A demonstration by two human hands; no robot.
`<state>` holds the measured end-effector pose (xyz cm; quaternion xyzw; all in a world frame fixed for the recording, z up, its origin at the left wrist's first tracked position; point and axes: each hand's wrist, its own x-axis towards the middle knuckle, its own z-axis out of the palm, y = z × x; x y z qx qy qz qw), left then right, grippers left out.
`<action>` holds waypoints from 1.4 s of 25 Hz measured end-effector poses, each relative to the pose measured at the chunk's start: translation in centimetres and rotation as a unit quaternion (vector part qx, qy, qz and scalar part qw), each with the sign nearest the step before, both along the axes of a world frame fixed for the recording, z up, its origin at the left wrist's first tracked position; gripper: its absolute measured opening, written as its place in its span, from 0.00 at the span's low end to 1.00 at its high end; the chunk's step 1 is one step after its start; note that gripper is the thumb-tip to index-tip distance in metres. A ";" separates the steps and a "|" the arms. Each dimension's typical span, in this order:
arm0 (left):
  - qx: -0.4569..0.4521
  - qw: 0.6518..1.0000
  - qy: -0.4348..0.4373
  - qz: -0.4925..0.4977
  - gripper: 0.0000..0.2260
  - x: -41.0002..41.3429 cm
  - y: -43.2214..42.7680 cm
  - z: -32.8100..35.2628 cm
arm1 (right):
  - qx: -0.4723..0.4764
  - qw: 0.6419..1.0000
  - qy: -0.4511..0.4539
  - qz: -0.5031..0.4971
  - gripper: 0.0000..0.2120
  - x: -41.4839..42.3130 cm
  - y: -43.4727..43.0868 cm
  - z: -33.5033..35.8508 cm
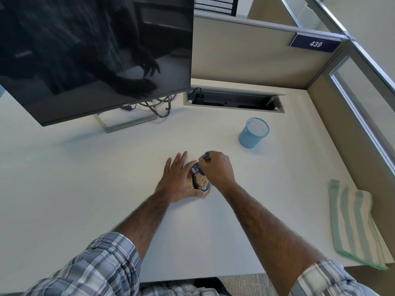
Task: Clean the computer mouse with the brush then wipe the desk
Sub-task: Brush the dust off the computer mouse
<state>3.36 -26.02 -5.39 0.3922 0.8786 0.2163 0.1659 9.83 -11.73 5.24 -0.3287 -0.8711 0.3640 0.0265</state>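
dark rounded mouse (pixel 201 181) sat mid-table (pixel 85 178) on the smooth white top, speckled with tan crumbs; left hand (pixel 177 178) lay flat, fingers straight, touching its left side; right hand (pixel 215 170) curled round a slim blue brush (pixel 206 155), tip on the mouse's front; folded green-striped cloth (pixel 352 221) lay at the right edge; blue mesh cup (pixel 254 133) stood behind.

Desk (pixel 85 178): mouse (pixel 201 181), cup (pixel 253 134), cloth (pixel 354 223).
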 end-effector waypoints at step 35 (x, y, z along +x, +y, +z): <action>-0.003 1.000 0.005 -0.003 0.54 0.0 0.0 -0.1 | 0.010 0.999 -0.022 0.035 0.09 0.6 -0.6 -0.3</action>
